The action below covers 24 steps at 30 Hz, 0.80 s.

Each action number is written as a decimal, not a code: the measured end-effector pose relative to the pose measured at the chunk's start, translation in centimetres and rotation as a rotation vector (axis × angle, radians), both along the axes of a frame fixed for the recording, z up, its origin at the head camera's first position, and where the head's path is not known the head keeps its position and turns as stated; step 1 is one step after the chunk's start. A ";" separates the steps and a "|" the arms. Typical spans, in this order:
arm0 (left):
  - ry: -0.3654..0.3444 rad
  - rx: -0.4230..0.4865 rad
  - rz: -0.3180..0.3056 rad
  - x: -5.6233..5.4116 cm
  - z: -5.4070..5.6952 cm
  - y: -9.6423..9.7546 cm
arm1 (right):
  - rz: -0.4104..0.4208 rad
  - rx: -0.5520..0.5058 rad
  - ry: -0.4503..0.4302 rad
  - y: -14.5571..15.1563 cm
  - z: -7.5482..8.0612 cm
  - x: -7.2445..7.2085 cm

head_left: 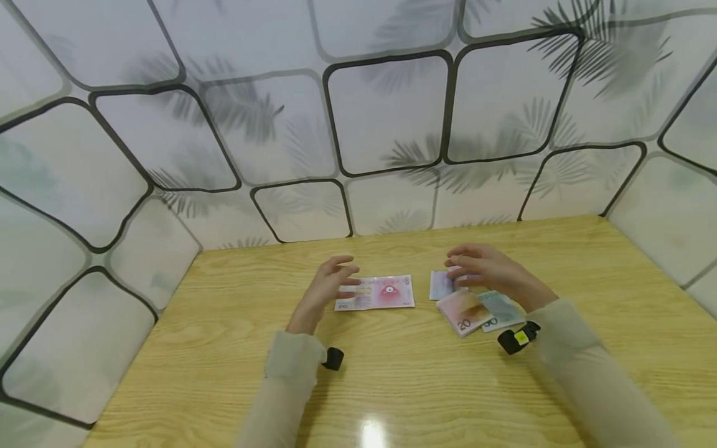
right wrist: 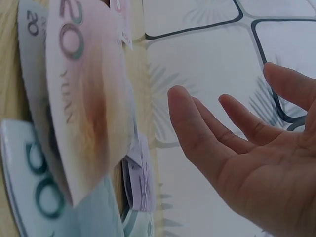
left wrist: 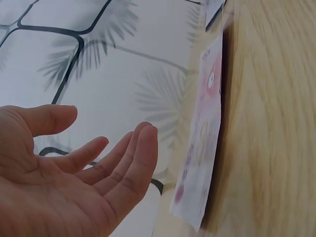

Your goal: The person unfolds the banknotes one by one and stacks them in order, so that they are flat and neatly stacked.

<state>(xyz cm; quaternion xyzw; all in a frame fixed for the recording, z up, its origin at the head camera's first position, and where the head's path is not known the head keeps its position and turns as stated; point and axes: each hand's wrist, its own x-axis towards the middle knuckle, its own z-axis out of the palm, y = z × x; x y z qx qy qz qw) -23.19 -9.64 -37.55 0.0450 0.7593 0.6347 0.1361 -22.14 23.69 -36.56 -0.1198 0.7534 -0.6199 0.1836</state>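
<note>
A pink 100 banknote (head_left: 386,292) lies flat and lengthwise on the wooden table. Over its left end hovers my left hand (head_left: 330,283), fingers relaxed and apart, holding nothing; the left wrist view shows its palm beside the pink note (left wrist: 205,133). To the right is a loose group of notes: a brownish 20 note (head_left: 463,311) on top, a green 50 note (head_left: 501,309) under its right side, and a purple note (head_left: 440,285) behind. My right hand (head_left: 493,270) hangs above this group with loosely bent fingers and nothing in them, partly hiding the purple note.
The wooden table (head_left: 224,354) meets a patterned wall (head_left: 392,115) with leaf shadows behind the notes. Side walls rise at the left and right. A black wrist camera (head_left: 333,359) sits on the left wrist, another (head_left: 518,338) on the right.
</note>
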 end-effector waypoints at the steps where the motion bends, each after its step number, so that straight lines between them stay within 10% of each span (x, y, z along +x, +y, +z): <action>1: 0.001 0.004 -0.010 0.0 0.0 0.3 | -0.003 0.001 0.002 0.2 0.0 0.1; 24: -0.022 0.072 -0.210 1.0 -0.1 6.1 | -0.039 -0.004 0.009 4.5 -0.9 1.5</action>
